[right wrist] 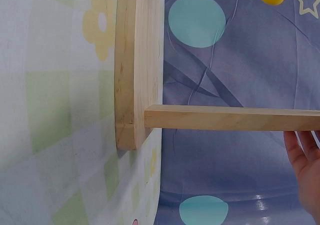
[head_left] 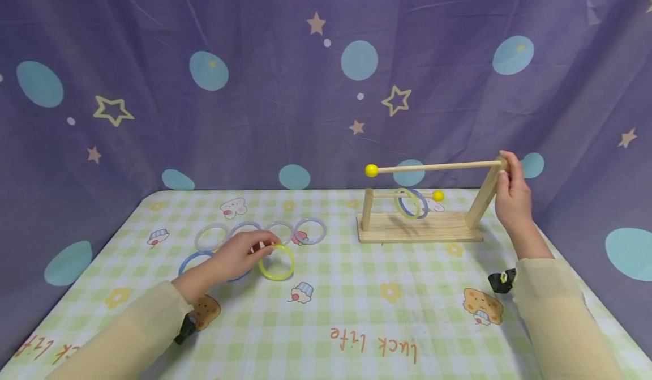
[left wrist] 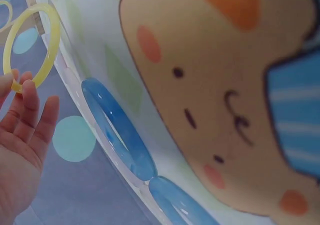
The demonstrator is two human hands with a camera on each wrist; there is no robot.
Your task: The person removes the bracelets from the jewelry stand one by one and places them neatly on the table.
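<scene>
My left hand [head_left: 235, 255] pinches a yellow ring [head_left: 278, 278] at its edge, and the left wrist view shows the ring [left wrist: 52, 50] between thumb and fingers. At the right stands a wooden ring rack [head_left: 417, 234] with two rods tipped by yellow balls. My right hand [head_left: 513, 199] grips the top of its taller post [head_left: 483, 199]; in the right wrist view the fingers [right wrist: 296, 152] touch that post [right wrist: 225, 118]. A pale yellow ring [head_left: 418, 211] and a blue ring [head_left: 425, 210] hang on the lower rod.
Behind and beside the left hand lie blue rings [head_left: 184, 261] and several pale, purplish rings [head_left: 324, 231]. A green-checked cloth [head_left: 336, 295] covers the table. A purple curtain [head_left: 275, 125] rises close behind the table's far edge.
</scene>
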